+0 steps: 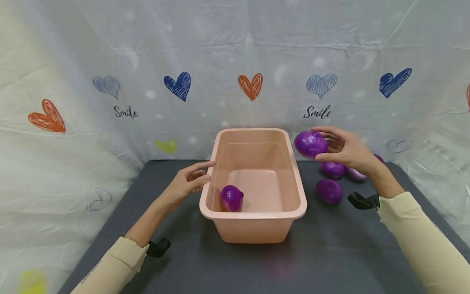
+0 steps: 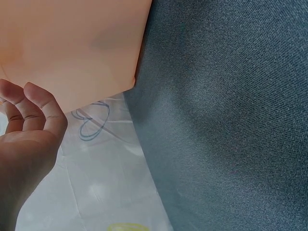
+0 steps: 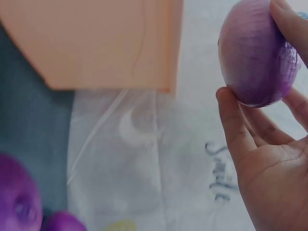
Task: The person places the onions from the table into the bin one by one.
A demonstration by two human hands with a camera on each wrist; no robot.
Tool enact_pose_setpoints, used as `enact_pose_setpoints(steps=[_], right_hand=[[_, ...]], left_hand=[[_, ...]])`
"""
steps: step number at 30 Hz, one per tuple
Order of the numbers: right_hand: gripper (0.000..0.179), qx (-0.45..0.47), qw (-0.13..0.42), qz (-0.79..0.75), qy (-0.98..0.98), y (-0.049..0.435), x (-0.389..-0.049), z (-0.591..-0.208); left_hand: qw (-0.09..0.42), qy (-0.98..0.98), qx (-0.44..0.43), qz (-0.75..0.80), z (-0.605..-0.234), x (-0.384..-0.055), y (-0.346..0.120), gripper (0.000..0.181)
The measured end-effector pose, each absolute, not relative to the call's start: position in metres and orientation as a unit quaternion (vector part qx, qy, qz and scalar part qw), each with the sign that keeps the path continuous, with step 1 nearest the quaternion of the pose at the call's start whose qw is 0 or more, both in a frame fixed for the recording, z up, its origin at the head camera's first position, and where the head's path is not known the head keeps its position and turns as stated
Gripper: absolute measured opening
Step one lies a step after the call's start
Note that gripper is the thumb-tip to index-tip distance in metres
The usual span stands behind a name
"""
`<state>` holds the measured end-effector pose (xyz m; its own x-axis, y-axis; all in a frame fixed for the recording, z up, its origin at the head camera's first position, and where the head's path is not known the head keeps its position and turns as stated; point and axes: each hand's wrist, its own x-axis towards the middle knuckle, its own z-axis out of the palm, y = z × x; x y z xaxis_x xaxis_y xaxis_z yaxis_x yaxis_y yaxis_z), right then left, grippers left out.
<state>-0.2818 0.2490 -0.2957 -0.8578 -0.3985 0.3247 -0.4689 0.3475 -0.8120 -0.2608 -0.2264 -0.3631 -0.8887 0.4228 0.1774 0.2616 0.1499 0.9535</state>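
Observation:
My right hand (image 1: 346, 149) grips a glossy purple onion (image 1: 310, 144) between thumb and fingers, raised beside the right rim of a peach plastic tub (image 1: 253, 228). In the right wrist view the same onion (image 3: 255, 53) shows a paler side, with fingertips against its lower edge. My left hand (image 1: 192, 178) is at the tub's left rim, its index fingertip at the edge and the other fingers loosely bent. Another purple onion (image 1: 232, 199) lies inside the tub, near its front left corner. In the left wrist view the left hand (image 2: 33, 120) holds nothing.
Several more purple onions lie to the right of the tub, one (image 1: 329, 191) nearest the front and others partly behind the right forearm. A dark grey cloth (image 1: 176, 261) covers the table. Behind it hangs a pale curtain (image 1: 220, 49) printed with hearts.

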Motion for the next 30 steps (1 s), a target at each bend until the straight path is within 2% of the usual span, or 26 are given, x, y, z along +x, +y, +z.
enact_pose_setpoints(steps=[12, 25, 30], right_hand=[[0.072, 0.371, 0.002, 0.557, -0.743, 0.197, -0.298, -0.282], [0.071, 0.408, -0.042, 0.580, -0.704, 0.166, -0.297, -0.282], [0.062, 0.411, -0.019, 0.580, -0.703, 0.168, -0.298, -0.285]], left_hand=[[0.065, 0.757, 0.226, 0.610, -0.360, -0.260, -0.225, 0.048], [0.068, 0.754, 0.223, 0.614, -0.362, -0.260, -0.226, 0.048], [0.063, 0.755, 0.225, 0.613, -0.363, -0.259, -0.228, 0.048]])
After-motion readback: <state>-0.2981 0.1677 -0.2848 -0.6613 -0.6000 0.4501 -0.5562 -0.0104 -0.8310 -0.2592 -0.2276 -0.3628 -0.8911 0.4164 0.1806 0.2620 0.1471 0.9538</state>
